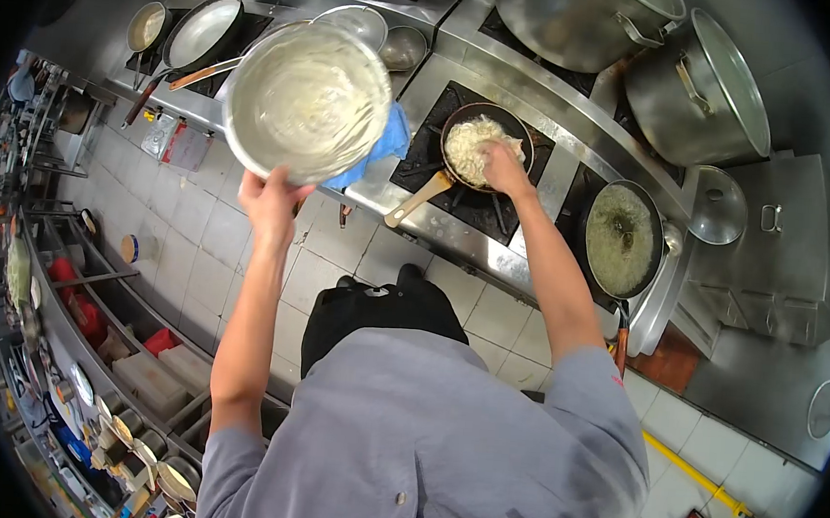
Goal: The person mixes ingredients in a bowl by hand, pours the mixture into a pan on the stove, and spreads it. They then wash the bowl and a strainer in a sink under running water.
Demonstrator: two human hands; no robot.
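Note:
A large metal bowl [308, 102], its inside coated with pale batter, is tilted in my left hand [272, 206], which grips its lower rim. My right hand [506, 169] is over a small frying pan [529, 137] on the stove, touching the pale, lumpy food [469, 147] in it. The fingers of my right hand are bent down into the food, so what they hold is hidden. The pan's beige handle [419, 200] points toward me. Just right of the bowl, a blue cloth [374, 150] lies on the stove edge.
A pan of bubbling oil [621, 237] sits to the right, beside a ladle [672, 240] and a strainer [719, 205]. Two large pots [585, 25] stand behind. Other pans [203, 32] and sieves [354, 24] are at the left. A yellow pipe [698, 476] runs along the floor.

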